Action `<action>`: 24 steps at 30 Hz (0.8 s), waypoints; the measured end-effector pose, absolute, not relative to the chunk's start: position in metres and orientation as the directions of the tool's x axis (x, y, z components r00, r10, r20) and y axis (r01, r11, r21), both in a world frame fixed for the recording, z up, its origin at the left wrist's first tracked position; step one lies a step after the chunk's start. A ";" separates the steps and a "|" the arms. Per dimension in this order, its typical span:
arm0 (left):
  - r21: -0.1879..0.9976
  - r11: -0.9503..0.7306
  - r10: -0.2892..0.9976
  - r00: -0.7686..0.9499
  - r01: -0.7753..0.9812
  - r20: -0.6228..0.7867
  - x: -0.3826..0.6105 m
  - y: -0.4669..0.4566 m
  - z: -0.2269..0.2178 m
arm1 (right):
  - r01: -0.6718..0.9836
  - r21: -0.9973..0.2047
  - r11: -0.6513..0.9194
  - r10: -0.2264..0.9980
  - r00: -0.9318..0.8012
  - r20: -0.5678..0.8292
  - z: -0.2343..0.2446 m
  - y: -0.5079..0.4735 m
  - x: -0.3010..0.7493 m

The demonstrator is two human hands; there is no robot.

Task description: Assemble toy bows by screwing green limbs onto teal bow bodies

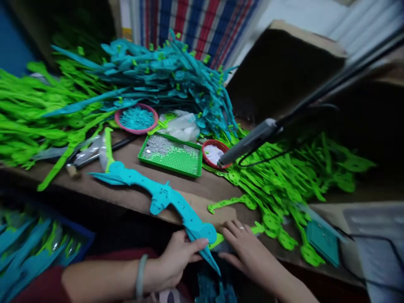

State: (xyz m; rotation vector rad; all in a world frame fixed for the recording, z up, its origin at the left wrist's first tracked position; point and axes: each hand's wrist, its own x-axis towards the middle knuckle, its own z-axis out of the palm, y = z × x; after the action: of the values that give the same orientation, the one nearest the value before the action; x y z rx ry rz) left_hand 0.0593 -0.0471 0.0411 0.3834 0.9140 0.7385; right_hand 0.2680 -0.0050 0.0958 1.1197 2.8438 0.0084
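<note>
A long blue plastic toy bow part (162,198) lies slantwise over the table's front edge, with a round boss near each end. My left hand (179,256), wearing a bracelet at the wrist, grips its near right end, thumb on top beside the boss. My right hand (244,246), with a ring, is closed over a green plastic arm (216,241) that joins the bow at this boss; the fingers' undersides are hidden. At the far left end, another green arm (108,147) sticks up from the other boss, beside a clear plastic piece (102,153).
Behind stand a green tray (170,168) of small metal pieces, a pink bowl (156,119) of blue parts and a red bowl (224,148) of white pieces. Blue parts (164,69) and green arms (277,172) are heaped around. A grey tool (252,141) hangs at right.
</note>
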 end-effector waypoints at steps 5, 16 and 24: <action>0.653 0.712 0.660 0.563 -0.258 -0.497 0.067 -0.050 0.026 | 0.562 0.091 0.822 0.562 -0.827 0.035 0.156 0.039 0.166; 0.289 -0.564 0.821 0.485 0.774 0.303 -0.083 0.008 0.035 | 0.264 0.210 0.941 0.291 -0.950 -0.111 0.110 0.207 -0.122; 0.071 -0.675 0.637 0.531 0.735 0.559 -0.079 -0.016 0.012 | 0.082 0.202 0.976 0.120 -0.976 -0.184 0.095 0.220 -0.123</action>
State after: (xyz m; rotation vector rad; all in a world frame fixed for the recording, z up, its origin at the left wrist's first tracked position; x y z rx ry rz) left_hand -0.0788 -0.0162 0.0119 2.8972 1.3109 0.9387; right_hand -0.1233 0.2202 0.0947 0.1508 2.9271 0.2874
